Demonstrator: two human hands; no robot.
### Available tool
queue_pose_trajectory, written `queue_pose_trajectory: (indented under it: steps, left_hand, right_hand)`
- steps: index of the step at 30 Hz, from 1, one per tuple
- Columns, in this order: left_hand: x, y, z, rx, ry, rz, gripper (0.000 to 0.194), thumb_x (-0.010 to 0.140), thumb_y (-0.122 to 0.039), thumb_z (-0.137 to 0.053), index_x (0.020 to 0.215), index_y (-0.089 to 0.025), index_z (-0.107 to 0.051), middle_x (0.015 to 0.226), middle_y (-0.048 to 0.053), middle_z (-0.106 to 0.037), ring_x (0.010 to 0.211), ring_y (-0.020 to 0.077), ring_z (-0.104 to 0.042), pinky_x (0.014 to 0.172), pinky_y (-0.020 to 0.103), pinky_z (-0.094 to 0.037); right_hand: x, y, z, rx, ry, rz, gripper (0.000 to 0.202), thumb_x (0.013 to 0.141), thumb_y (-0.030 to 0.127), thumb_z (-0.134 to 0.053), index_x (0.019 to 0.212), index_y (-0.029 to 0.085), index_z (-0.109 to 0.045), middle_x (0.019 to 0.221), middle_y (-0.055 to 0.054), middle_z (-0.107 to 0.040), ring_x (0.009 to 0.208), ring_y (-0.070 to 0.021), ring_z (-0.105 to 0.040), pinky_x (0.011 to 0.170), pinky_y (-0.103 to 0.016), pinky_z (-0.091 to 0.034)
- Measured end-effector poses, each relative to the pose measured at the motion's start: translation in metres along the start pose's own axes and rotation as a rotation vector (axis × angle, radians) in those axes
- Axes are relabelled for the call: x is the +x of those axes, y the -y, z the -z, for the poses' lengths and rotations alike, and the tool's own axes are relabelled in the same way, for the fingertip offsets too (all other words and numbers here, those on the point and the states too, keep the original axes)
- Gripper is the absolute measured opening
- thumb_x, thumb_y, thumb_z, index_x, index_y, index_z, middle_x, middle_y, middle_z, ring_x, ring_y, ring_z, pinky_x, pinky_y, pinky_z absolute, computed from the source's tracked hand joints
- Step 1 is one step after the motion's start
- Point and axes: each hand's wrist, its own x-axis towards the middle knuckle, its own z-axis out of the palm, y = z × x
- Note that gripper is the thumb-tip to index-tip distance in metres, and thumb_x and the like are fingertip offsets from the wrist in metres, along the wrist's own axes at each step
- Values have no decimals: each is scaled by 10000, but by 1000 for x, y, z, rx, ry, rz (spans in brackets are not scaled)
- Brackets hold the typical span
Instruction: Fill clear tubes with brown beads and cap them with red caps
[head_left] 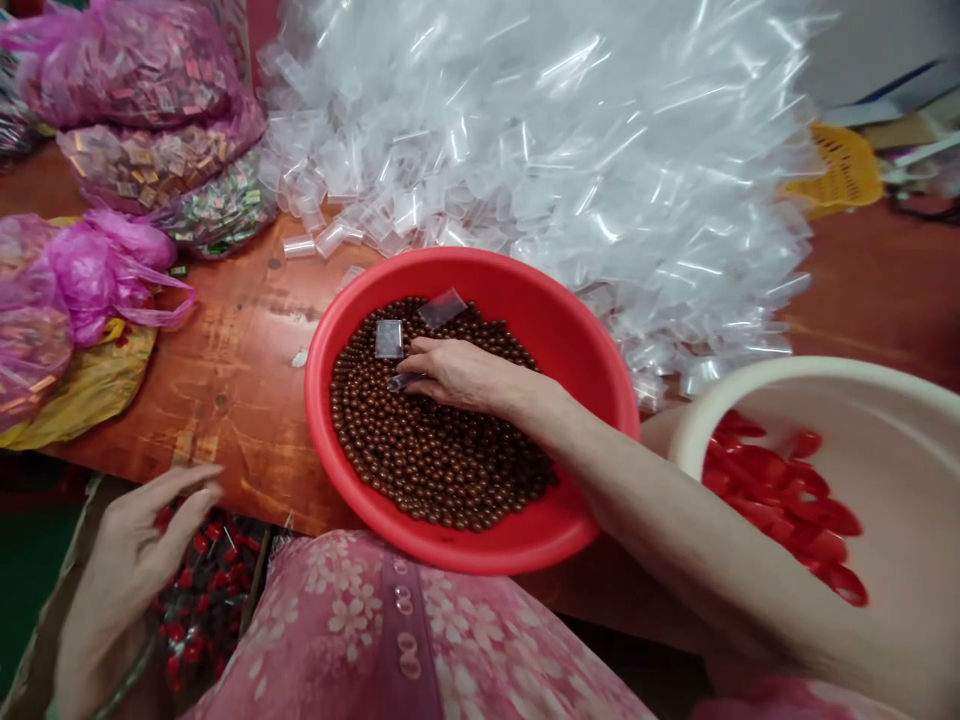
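My right hand [457, 375] reaches into a red basin [322, 400] of shiny brown beads [435, 460]. Its fingers are closed round a small clear plastic container [401, 381], which they partly hide, low on the beads. Beside the fingertips lies another clear container [389, 338], and a third clear container [442, 308] rests on the beads behind the hand. My left hand [146, 545] is held above a carton [56, 640] of clear pieces with red caps [217, 560]. Its fingers are stretched out with nothing in them, and slightly blurred.
A large heap of clear plastic containers [540, 150] covers the table [232, 350] behind the basin. At right stands a cream tub [900, 470] with red caps [795, 500]. Pink bags [127, 70] of small pieces are at left. A yellow basket [844, 170] is at back right.
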Motion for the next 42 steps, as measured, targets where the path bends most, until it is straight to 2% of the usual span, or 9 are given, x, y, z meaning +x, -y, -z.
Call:
queue_pose_trajectory:
  steps: [5, 8, 11, 17, 22, 29, 35, 39, 42]
  left_hand:
    - [37, -70, -64, -200, -115, -606, 190, 910, -217, -558, 986, -176, -727, 851, 40, -759, 733, 137, -685, 724, 243, -536]
    - [58, -86, -101, -216, -139, -784, 199, 929, -187, -522, 978, -147, -710, 825, 65, -754, 730, 137, -685, 707, 242, -539]
    - [69, -87, -119, -46, -206, -882, 228, 942, -167, -474, 984, -136, -696, 805, 78, -744, 717, 153, -673, 696, 269, -535]
    - [71, -81, -120, 74, -227, -915, 237, 921, -104, -463, 1038, -104, -669, 815, 84, -732, 727, 172, -664, 696, 289, -534]
    - [71, -82, -121, 75, -197, -894, 259, 917, -104, -452, 1068, -124, -662, 870, 84, -746, 775, 170, -682, 744, 288, -553]
    - [71, -85, -120, 66, -199, -893, 307, 906, -94, -431, 1115, -94, -657, 1021, 124, -758, 924, 203, -715, 842, 315, -574]
    - [72, -83, -123, 71, -198, -877, 353, 913, -89, -402, 1192, -87, -619, 1101, 130, -743, 989, 203, -710, 886, 320, -574]
    - [71, -82, -120, 38, -168, -863, 361, 927, -91, -397, 1233, -81, -588, 1148, 139, -725, 1051, 207, -694, 936, 334, -561]
    - [70, -84, -108, -65, -61, -821, 365, 942, -103, -390, 1259, -84, -570, 1203, 147, -699, 1116, 202, -667, 1003, 348, -531]
  right_hand:
    - [-11, 22, -4, -36, 11, -1, 262, 971, 273, -483, 1083, 121, -665, 1029, -137, -667, 918, -225, -640, 810, -317, -461]
    - [-16, 34, -8, -71, 7, 4, 280, 983, 262, -451, 1092, 89, -643, 1024, -160, -661, 938, -251, -628, 833, -352, -460]
    - [-15, 37, -7, -21, 66, 2, 206, 943, 228, -535, 1078, 113, -640, 1036, -132, -655, 947, -239, -630, 832, -332, -466]
    - [-11, 16, 8, 77, 171, -46, 233, 815, 241, -703, 1001, 133, -615, 1057, -100, -632, 887, -211, -644, 746, -288, -483]
    - [-15, 2, 7, -163, 100, -179, 194, 839, 55, -517, 955, 107, -663, 1015, -177, -644, 850, -258, -664, 639, -327, -466]
    - [-5, 27, -16, -53, 156, 15, 275, 810, 18, -490, 962, 126, -691, 1003, -123, -669, 825, -212, -670, 692, -311, -485]
    - [-4, 29, -28, 403, 104, 216, 288, 708, 35, -597, 960, 149, -675, 1029, -79, -665, 939, -220, -641, 821, -328, -500]
    - [-7, 26, -30, 704, 27, 234, 287, 742, 101, -663, 1021, 168, -663, 1058, -51, -672, 1023, -221, -617, 925, -368, -483]
    - [-13, 25, -22, 884, -25, 222, 351, 773, 243, -741, 1101, 155, -651, 1080, -58, -675, 1043, -210, -617, 969, -366, -465]
